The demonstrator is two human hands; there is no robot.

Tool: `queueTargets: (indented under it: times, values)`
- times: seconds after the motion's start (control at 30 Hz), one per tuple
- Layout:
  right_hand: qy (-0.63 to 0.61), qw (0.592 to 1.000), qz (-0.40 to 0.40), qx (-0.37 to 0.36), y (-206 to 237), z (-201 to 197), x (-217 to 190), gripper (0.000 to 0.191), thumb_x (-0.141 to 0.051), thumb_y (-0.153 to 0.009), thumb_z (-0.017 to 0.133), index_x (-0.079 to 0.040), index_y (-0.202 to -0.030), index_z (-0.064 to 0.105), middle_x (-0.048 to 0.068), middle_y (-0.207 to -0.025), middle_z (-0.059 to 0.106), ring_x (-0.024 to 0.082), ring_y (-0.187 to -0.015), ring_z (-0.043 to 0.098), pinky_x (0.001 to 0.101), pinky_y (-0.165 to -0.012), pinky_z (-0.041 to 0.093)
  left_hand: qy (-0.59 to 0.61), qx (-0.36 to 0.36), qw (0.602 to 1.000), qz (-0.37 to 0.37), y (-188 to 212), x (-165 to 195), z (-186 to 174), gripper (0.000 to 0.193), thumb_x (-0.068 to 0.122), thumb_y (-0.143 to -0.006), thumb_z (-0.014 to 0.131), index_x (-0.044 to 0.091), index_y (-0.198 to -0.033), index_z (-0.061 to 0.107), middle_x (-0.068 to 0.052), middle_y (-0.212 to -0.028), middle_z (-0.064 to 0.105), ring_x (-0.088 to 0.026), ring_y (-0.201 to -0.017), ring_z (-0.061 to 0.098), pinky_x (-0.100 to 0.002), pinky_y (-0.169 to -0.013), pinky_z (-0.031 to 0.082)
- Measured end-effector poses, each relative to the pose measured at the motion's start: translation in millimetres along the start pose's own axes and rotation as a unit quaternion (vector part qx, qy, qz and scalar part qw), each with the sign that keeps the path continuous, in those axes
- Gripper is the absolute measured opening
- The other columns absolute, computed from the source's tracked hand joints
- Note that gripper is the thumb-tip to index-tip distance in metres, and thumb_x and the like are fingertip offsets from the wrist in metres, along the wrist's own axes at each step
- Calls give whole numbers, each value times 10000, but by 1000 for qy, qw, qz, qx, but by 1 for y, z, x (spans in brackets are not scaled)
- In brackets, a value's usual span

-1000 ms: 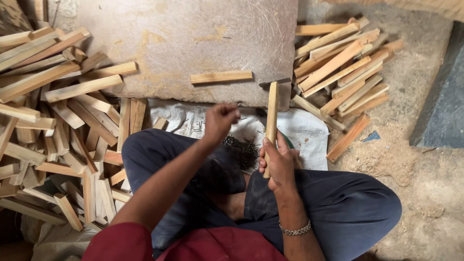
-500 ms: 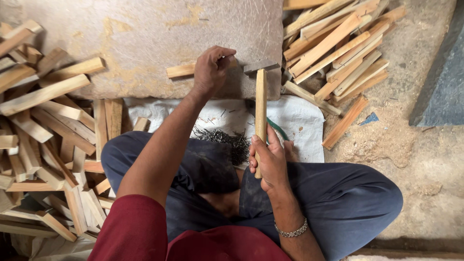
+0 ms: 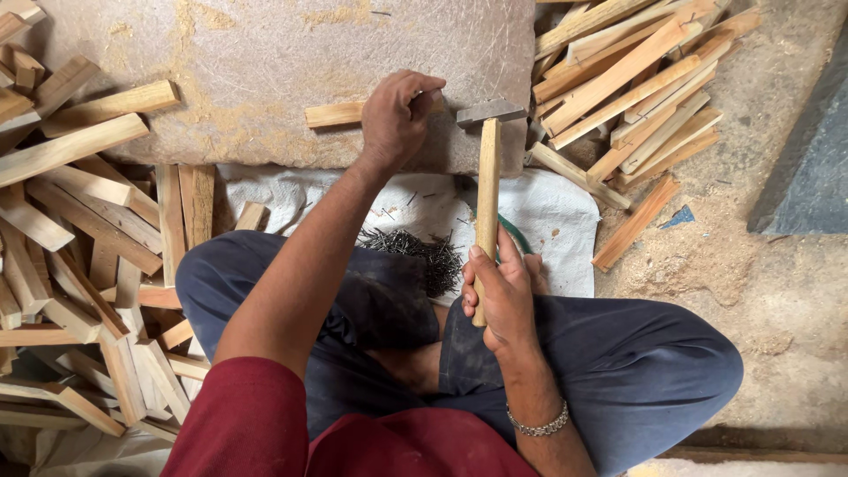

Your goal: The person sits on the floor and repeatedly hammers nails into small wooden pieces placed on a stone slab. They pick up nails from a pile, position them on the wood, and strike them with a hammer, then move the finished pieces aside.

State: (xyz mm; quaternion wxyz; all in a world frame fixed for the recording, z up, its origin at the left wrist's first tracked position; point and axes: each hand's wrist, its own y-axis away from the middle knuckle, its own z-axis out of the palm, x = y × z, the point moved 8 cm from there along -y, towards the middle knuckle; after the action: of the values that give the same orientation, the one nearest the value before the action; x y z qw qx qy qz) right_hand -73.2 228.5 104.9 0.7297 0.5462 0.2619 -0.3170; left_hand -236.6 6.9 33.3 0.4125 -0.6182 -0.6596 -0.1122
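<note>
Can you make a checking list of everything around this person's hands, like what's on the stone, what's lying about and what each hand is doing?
Surface: flat grey stone slab dusted with sawdust, in front of the seated person.
Job's things: short pale wooden strip lying on the slab; wooden-handled hammer with grey metal head, head by the strip's end; heap of small dark nails on a white woven sack.
Clutter: piles of cut wooden sticks on the left and on the right.
Hands: left hand pressing on the strip; right hand gripping the hammer handle.
Cables: nothing seen.
Surroundings: sawdust-covered ground.
</note>
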Motion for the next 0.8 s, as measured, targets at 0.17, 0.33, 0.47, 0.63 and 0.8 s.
queueTargets:
  times: [0.17,0.33,0.47,0.63,0.8]
  values:
    - [46,998,-35,8,2,5,-7,620,-175,-998,588,-115,-1582,389,3,-665,517,44,-454,476,192,-356,408,5,25,999,46,0,23,-17,61,172,-1005,706,193,-1030,758,18,-997,757,-121,-879,701,-276,-687,577]
    - [289,946,-126,72,8,4,-30,607,-201,-988,630,-36,-1542,445,66,-810,648,103,-555,551,264,-459,479,11,19,999,33,1,31,-31,100,180,-944,749,208,-1038,769,29,-973,767,-155,-883,700,-314,-741,573]
    - [415,827,-372,78,30,24,-65,583,-215,-1088,644,74,-1547,431,244,-1319,689,283,-1112,733,362,-898,598,47,-1,999,1,1,24,-27,421,157,-925,790,219,-1308,627,45,-955,764,-143,-862,708,-319,-769,575]
    - [481,823,-289,92,8,34,-57,619,-239,-1014,633,41,-1530,436,252,-1332,674,275,-1163,716,363,-957,587,57,-13,998,-28,2,10,-13,829,125,-888,831,222,-1561,356,70,-971,760,-113,-857,723,-281,-767,593]
    - [435,850,-286,78,11,37,-65,607,-225,-1036,595,71,-1535,415,267,-1324,653,318,-1103,718,383,-865,604,67,13,998,2,5,7,-11,911,126,-850,854,217,-1582,322,66,-969,752,-120,-890,725,-298,-820,587]
